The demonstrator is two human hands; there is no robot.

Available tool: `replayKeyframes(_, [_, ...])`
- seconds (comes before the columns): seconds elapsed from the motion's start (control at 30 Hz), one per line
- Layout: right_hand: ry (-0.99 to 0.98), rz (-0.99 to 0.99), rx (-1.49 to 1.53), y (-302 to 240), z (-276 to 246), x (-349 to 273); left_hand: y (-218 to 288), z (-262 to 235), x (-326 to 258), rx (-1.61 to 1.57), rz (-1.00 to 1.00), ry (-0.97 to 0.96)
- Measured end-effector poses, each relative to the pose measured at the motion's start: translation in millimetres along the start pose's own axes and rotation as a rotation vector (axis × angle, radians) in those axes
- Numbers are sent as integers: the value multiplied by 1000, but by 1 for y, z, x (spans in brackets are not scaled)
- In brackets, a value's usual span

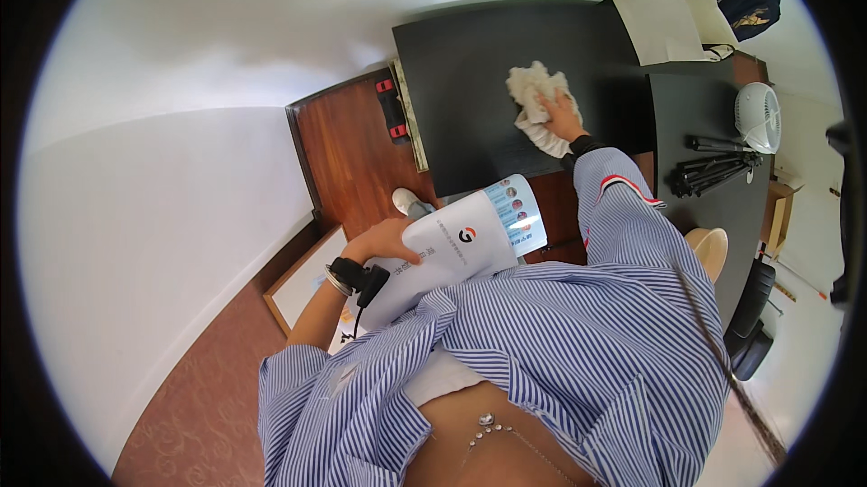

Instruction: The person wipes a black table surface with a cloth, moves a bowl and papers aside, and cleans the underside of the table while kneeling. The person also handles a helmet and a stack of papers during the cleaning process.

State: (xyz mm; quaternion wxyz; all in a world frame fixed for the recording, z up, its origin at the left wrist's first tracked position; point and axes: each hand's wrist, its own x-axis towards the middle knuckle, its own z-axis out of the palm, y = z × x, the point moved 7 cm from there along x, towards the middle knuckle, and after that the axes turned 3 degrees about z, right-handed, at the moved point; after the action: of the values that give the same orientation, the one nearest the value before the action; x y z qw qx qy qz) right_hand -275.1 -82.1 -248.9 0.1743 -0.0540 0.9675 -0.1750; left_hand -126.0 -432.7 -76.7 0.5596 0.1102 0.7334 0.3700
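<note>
My right hand [564,117] presses a crumpled cream cloth [539,90] onto the black tabletop [461,81], its fingers closed over the cloth. Against my body, my left hand [386,241] grips the edge of a large white paper folder [452,248] with a printed mark. A light blue printed sheet [517,216] sticks out of the folder's far right end. The folder's lower part is hidden behind my left wrist and striped shirt.
A cream tote bag [673,22] and a dark bag [748,7] stand at the table's far right. On a second black surface lie folded black tripods [713,169] beside a white fan [757,117]. A black-and-red object [392,112] lies on the wooden floor left of the table.
</note>
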Motion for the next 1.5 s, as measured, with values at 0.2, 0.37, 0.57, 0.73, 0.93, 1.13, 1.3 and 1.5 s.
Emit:
replayKeyframes(0.2, [33, 192, 140, 60, 8, 21, 5, -5, -2, 138, -45, -13])
replayKeyframes(0.37, [69, 410, 167, 62, 0, 35, 8, -9, -8, 136, -24, 7])
replayKeyframes(0.57, [127, 288, 152, 52, -25, 61, 8, -10, -10, 139, -28, 16])
replayKeyframes(0.73, [170, 54, 65, -23, -56, 80, 16, -13, -16, 150, -17, 33])
replayKeyframes(0.93, [82, -173, -35, -166, -56, 71, 24, -15, -17, 179, -53, 60])
replayKeyframes(1.13, [-5, -440, -154, -199, -50, 41, 36, -11, -7, 226, -7, 24])
replayKeyframes(1.3, [11, -216, -18, -156, -49, 35, 25, -10, -4, 221, 12, 26])
replayKeyframes(1.5, [122, -64, 118, -46, -58, 32, 7, -10, 3, 211, 82, 39])
